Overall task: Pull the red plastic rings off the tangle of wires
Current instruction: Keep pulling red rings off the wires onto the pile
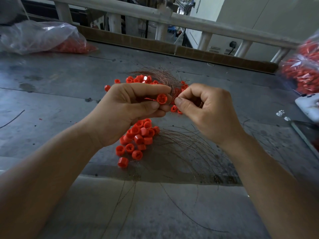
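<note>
At the far left a clear plastic bag (39, 37) lies on the grey bench (51, 80), with red pieces showing through its lower edge. A single dark stray wire (13, 119) curves on the bench near that side.

The left hand (127, 107) is raised above the middle of the bench, its thumb and curled fingers gripping one red plastic ring (162, 98) with the open face turned toward the camera. Below it a loose heap of red rings (138, 140) rests on the bench, and more rings (138, 79) lie beyond the hand.

The tangle of wires (165, 76), thin and coppery, spreads behind both hands, touching the far rings. Another fan of loose wires (186, 149) sweeps across the near bench, beside the heap.

The right hand (207, 109) is just beside the held ring, fingers curled, with thumb and forefinger pinched on a fine strand leading up into the tangle.

Further right lie two small white pieces (280, 113) and a white device (309, 104). A second bag of red parts (303, 69) sits at the edge.
</note>
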Action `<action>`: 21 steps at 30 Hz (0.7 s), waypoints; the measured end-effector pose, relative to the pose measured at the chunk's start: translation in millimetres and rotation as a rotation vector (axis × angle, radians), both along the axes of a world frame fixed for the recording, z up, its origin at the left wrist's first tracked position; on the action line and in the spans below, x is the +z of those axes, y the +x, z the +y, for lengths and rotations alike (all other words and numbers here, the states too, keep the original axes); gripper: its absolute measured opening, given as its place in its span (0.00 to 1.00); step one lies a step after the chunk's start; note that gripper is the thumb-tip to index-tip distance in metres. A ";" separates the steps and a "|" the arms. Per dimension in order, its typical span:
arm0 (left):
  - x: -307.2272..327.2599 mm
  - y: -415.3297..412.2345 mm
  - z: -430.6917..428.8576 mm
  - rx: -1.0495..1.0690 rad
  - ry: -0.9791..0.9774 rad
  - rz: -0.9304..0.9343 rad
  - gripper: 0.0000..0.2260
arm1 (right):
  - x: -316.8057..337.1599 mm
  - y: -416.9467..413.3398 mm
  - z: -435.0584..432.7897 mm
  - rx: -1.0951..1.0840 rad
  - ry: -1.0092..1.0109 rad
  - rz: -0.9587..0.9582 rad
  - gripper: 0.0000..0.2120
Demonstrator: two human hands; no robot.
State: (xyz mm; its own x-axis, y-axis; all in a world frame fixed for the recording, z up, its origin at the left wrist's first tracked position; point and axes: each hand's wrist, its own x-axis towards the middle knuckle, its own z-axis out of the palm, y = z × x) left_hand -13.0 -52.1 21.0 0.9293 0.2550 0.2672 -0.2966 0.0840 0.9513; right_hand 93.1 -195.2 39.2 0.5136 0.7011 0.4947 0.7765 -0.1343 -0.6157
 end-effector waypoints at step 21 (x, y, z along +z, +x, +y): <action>-1.9 3.3 2.7 -0.078 -0.128 -0.006 0.10 | 2.2 23.7 -3.7 -0.085 -0.097 0.071 0.06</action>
